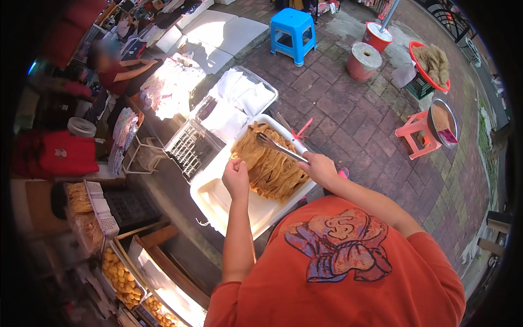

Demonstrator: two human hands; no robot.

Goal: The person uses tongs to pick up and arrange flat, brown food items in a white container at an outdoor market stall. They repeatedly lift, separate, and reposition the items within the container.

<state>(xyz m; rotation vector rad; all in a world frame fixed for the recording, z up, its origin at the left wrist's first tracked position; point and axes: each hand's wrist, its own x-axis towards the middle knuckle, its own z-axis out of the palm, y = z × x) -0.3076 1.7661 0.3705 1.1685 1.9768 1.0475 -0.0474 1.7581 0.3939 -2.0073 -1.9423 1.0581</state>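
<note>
A white plastic tray (207, 199) stands before me, with brown food strips (267, 163) heaped over its far and right part. My right hand (320, 168) grips metal tongs (282, 149) at the tray's right edge, and their tips rest on or just over the strips. At the left side of the heap is my left hand (236, 176), its fingers curled with the fingertips together. Whether it pinches a strip I cannot tell. Beyond the tray, clear containers hold white bags (224, 120).
A white plastic basket (189, 149) adjoins the tray on the left. A blue stool (293, 34) and a pink stool (417, 136) with a metal bowl (442, 122) stand on the paving. Bins of yellow food (118, 278) are at lower left. Another person (118, 73) sits at upper left.
</note>
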